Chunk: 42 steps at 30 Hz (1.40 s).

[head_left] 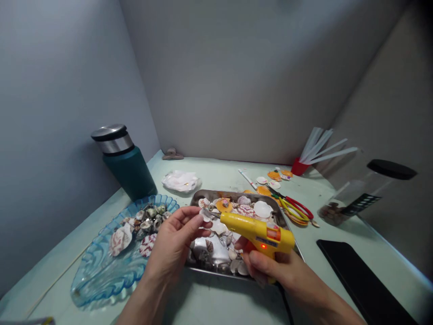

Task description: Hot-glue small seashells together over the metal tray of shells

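Note:
In my right hand (267,266) is a yellow hot glue gun (250,225), its small light glowing orange-red. The nozzle points left and meets a small white shell (204,215), which my left hand (181,230) pinches between thumb and fingers. Whether glue is coming out is too small to tell. Both hands are above a metal tray (219,271) of assorted shells: white, striped and orange ones. To the left of my left hand, a blue glass dish (101,275) bears a heap of snail shells (152,219) and some scallop shells (121,239).
A teal bottle (126,167) stands at the back left, near crumpled white tissue (181,180). Scissors (294,207), a marker (247,178) and orange shells lie behind the tray. On the right are a red cup (299,167) of glue sticks, a clear jar (358,194) and a black slab (358,275).

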Tool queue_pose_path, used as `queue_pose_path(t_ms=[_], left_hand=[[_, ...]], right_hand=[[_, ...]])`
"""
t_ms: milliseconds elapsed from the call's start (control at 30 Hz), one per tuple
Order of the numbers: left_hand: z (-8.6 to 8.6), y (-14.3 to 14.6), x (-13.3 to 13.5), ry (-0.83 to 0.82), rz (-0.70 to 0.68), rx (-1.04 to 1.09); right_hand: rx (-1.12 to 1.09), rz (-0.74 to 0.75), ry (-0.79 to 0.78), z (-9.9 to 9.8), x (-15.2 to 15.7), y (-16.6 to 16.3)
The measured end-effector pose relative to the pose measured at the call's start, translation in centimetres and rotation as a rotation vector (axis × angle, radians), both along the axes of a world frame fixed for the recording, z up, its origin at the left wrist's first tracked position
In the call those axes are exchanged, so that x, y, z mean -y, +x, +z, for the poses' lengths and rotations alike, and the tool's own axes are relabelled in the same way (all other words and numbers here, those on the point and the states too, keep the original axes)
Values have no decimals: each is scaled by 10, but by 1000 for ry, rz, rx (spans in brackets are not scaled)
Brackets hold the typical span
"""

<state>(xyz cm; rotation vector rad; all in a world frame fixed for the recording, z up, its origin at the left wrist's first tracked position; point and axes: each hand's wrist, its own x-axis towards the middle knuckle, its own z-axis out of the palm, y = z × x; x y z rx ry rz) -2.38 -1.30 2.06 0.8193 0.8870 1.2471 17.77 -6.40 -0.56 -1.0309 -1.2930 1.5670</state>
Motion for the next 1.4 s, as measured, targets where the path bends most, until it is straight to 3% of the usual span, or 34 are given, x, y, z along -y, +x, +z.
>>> queue_pose_path(t_ms=[433,967,1167,1267,1400], left_hand=[[0,0,-1,-37,-65,60],[2,1,-1,-82,5,44],[1,0,-1,-77,38,33],[-1,2,1,-67,-7,35],[-4,4,4,-44,-82,23]], right_hand=[[26,3,5,1,1,0],[43,-42,7,0,3,0],[30,-254,37,-5,3,-2],[165,-400,147,-1,3,-6],[304,-481,302,15,1,-17]])
